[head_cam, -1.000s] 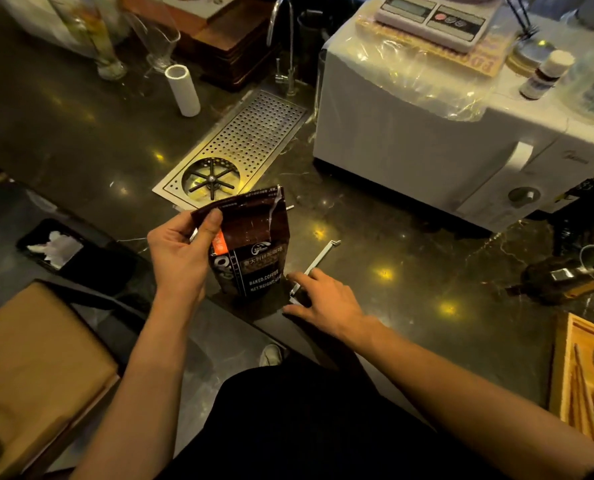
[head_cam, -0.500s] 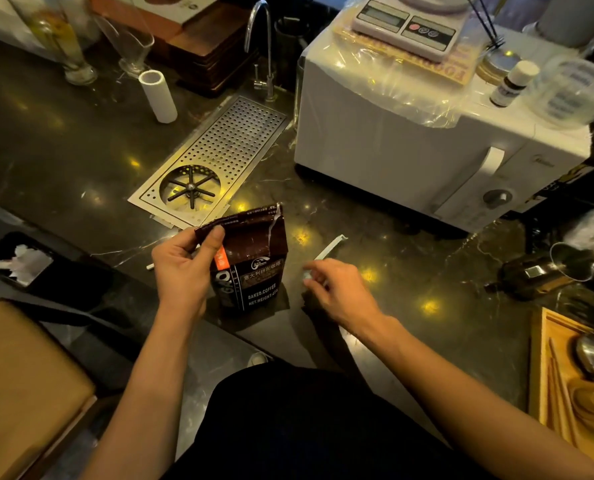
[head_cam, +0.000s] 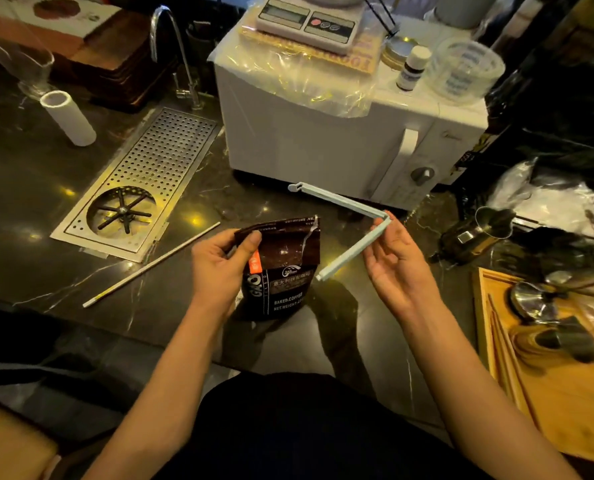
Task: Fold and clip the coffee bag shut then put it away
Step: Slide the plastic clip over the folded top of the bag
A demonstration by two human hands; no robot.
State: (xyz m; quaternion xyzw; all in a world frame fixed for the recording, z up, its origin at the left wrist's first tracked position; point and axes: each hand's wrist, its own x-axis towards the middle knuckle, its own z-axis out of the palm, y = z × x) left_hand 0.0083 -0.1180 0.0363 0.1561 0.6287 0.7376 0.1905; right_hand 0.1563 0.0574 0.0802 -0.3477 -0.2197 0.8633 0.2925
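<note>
A dark brown coffee bag [head_cam: 285, 275] stands upright on the dark marble counter near its front edge. My left hand [head_cam: 221, 271] pinches the bag's top left corner between thumb and fingers; the torn top edge is upright, not folded. My right hand [head_cam: 397, 268] holds a long pale blue bag clip [head_cam: 352, 233] at its hinge, just right of the bag. The clip is swung open into a V, one arm pointing up-left, the other down-left toward the bag.
A thin white stick [head_cam: 150, 266] lies left of the bag. Behind it is a perforated steel drip tray [head_cam: 160, 168] and a faucet [head_cam: 174, 53]. A white microwave [head_cam: 323, 140] carrying a scale [head_cam: 309, 22] stands behind. A wooden tray [head_cam: 545, 393] with metal tools sits at right.
My right hand picked the clip up off the counter, raised it beside the bag, and the clip now hangs open. My left hand keeps its hold on the bag's top.
</note>
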